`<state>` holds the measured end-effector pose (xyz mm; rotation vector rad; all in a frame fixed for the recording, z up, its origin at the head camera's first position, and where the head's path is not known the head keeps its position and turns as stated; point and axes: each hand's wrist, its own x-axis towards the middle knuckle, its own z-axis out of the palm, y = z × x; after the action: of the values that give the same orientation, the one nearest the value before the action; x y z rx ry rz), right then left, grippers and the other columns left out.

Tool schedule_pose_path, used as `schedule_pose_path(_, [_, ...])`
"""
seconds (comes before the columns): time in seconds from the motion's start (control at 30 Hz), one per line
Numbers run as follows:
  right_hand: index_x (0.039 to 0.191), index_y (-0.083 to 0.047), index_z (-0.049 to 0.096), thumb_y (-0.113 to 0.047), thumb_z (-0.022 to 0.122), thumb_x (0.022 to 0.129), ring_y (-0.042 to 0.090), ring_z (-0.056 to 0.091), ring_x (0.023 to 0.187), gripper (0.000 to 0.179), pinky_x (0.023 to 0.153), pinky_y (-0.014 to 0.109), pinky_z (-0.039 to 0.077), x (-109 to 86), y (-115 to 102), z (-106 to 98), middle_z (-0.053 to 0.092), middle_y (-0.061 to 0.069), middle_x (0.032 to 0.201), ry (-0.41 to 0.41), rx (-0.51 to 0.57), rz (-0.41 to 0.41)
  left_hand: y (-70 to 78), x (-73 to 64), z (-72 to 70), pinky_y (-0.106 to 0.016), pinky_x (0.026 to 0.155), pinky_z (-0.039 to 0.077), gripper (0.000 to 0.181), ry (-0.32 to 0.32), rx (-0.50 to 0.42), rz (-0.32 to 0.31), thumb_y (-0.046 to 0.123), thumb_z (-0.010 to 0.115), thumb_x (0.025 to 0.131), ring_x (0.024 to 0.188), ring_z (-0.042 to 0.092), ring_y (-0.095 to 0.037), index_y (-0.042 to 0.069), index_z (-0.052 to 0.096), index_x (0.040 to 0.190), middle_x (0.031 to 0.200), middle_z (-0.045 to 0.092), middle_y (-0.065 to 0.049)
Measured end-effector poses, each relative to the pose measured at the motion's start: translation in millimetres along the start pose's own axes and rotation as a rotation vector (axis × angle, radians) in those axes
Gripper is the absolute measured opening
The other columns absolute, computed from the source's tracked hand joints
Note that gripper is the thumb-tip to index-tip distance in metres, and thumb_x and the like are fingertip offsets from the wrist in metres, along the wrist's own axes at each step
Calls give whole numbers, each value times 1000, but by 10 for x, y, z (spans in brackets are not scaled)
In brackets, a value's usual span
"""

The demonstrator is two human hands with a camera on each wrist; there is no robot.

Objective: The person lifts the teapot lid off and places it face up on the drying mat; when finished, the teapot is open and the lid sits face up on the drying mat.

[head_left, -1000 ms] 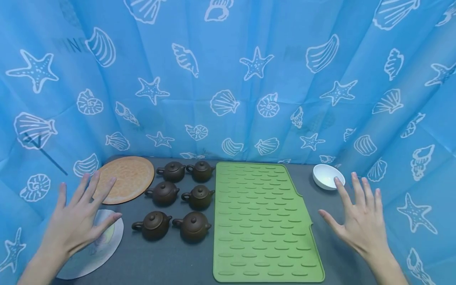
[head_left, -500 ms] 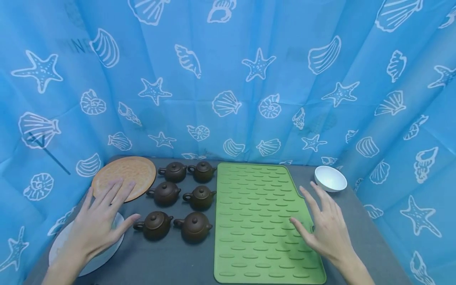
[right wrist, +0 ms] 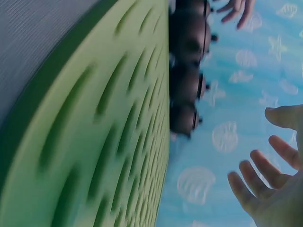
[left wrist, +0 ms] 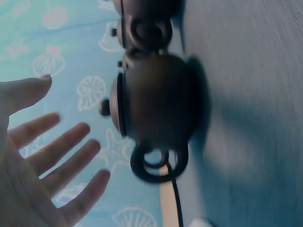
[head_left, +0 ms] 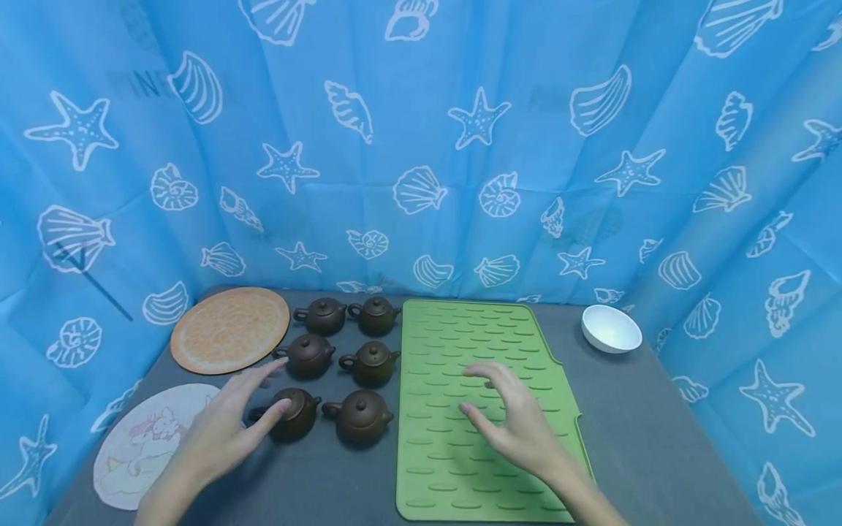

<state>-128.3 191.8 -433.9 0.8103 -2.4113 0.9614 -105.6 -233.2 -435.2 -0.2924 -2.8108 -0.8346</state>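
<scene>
Several small dark brown teapots stand in two columns on the dark cloth. At the front left, one teapot (head_left: 304, 422) is partly covered by the fingertips of my left hand (head_left: 224, 431) in the head view. In the left wrist view that hand (left wrist: 45, 175) has its fingers spread apart, with the teapot (left wrist: 158, 101) standing beside them and its loop handle towards the viewer. Another teapot (head_left: 360, 420) is just to its right. My right hand (head_left: 520, 427) is over the green ridged mat (head_left: 454, 453), fingers loosely bent and holding nothing; the right wrist view shows it (right wrist: 272, 184) above the mat.
A round tan mat (head_left: 230, 329) lies at the back left. In front of it is a round white mat (head_left: 141, 453) with a cartoon drawing. A white bowl (head_left: 610, 329) stands at the back right. A blue shell-patterned curtain (head_left: 421, 146) hangs along the back and sides.
Both hands have moved inward: the left from over the round mats to the front-left teapot, the right from beside the bowl to over the green mat. The teapots have stayed in place.
</scene>
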Motion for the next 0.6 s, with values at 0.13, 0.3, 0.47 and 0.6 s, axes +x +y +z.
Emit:
schedule_pose_path(0.13, [130, -9, 68, -6, 82, 94, 22, 73, 113, 38, 91, 39, 67, 130, -154, 198, 75, 7, 126, -110, 258, 86, 102, 13, 90, -63, 102, 61, 39, -6, -53, -43, 34, 76, 104, 124, 72, -35, 17, 70, 138, 134, 74, -9])
schedule_pose_path(0.3, [127, -5, 69, -9, 77, 100, 25, 76, 107, 29, 89, 35, 68, 284, -311, 442, 75, 15, 123, -233, 474, 157, 195, 11, 147, -64, 99, 61, 29, 78, 39, -63, 28, 80, 99, 119, 72, -34, 17, 76, 126, 127, 77, -8])
schedule_pose_path(0.47, [126, -8, 69, -15, 77, 101, 27, 76, 106, 27, 91, 32, 67, 425, -424, 640, 74, 17, 123, -329, 545, 208, 267, 11, 219, -62, 96, 61, 28, 187, 68, -24, 22, 86, 94, 115, 71, -33, 15, 79, 120, 124, 78, -8])
schedule_pose_path(0.6, [126, -8, 69, -17, 76, 101, 20, 74, 105, 27, 90, 30, 66, 518, -468, 784, 74, 17, 125, -373, 584, 268, 354, 32, 318, -47, 87, 63, 25, 214, 5, 9, 13, 87, 92, 103, 70, -19, 19, 79, 116, 116, 77, -2])
